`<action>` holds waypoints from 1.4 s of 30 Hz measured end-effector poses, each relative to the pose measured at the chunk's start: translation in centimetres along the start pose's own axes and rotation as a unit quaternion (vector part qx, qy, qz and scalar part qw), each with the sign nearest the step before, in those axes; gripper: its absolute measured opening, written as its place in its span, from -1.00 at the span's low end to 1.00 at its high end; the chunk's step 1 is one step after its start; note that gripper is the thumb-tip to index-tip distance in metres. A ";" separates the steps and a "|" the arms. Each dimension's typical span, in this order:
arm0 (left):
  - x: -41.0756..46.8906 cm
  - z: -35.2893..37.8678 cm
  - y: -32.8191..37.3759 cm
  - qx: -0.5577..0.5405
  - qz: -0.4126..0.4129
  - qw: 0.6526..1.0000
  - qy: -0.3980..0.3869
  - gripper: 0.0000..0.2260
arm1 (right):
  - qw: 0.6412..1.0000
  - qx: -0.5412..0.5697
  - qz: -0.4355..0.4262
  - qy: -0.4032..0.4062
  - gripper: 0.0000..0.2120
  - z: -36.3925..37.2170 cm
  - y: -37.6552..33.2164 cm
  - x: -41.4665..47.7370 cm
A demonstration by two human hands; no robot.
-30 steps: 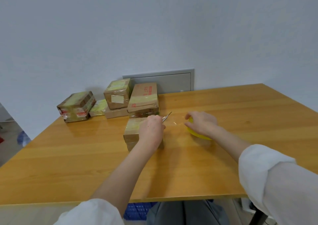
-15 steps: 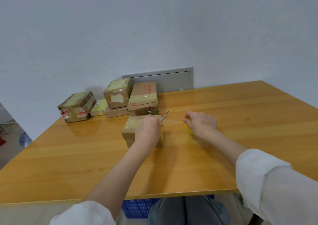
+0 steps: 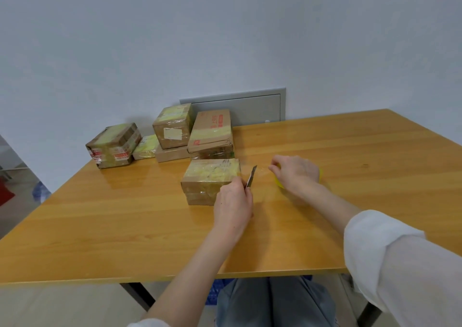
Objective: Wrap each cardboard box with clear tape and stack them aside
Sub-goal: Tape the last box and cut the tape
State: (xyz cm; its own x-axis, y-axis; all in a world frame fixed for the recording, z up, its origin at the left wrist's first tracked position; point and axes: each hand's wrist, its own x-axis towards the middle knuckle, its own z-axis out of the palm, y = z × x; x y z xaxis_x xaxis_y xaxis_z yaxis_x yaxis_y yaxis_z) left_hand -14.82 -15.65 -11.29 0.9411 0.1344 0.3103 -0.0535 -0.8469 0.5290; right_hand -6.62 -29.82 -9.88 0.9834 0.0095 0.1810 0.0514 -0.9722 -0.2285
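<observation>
A taped cardboard box (image 3: 208,179) lies on the wooden table (image 3: 125,221) in front of me. My left hand (image 3: 233,203) grips a small knife (image 3: 251,179) just right of the box, blade pointing up and away. My right hand (image 3: 295,174) covers and holds a yellow-cored roll of clear tape (image 3: 280,184) on the table. A stretch of clear tape (image 3: 261,175) runs from the roll toward the box, near the blade.
Several taped boxes stand at the back left: a low one (image 3: 113,145), a flat yellow-topped one (image 3: 146,146), a small one (image 3: 173,125) on a flat box (image 3: 171,154), and a tilted one (image 3: 211,134). A grey wall panel (image 3: 240,108) is behind them.
My left hand has drawn back toward me off the box, uncovering its top. The knife blade now stands more upright. My right hand stays on the roll.
</observation>
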 end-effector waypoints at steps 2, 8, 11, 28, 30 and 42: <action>0.0 -0.2 0.4 0.000 -0.005 1.000 -0.005 -0.90 | 1.000 -0.003 -0.002 -0.001 -0.72 0.0 -0.1 0.0; 0.1 -0.2 0.9 -0.008 -0.008 1.000 0.000 -0.90 | 1.000 0.012 -0.005 -0.003 -0.74 0.0 0.1 0.0; 0.0 0.0 0.6 -0.024 -0.009 1.000 0.000 -0.92 | 1.000 0.014 -0.017 0.004 -0.74 0.1 0.3 -0.1; 1.6 2.0 1.5 0.027 -0.029 0.999 -0.022 -0.89 | 0.999 -0.004 -0.031 0.007 -0.73 0.0 0.1 -0.2; 1.7 2.2 1.7 0.038 -0.031 0.998 -0.026 -0.88 | 0.999 -0.004 -0.035 0.008 -0.74 0.0 0.1 -0.2; 2.4 2.6 1.4 0.092 -0.042 0.992 -0.073 -0.82 | 0.999 0.006 -0.040 0.011 -0.74 0.0 0.3 -0.4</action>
State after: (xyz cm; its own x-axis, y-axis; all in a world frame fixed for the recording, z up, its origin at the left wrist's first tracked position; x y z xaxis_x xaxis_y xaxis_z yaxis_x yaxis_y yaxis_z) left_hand -11.74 -17.88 -11.85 0.9786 0.1440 0.1472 0.0763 -0.9174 0.3905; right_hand -6.99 -30.12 -10.08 0.9721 0.0822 0.2198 0.1324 -0.9654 -0.2247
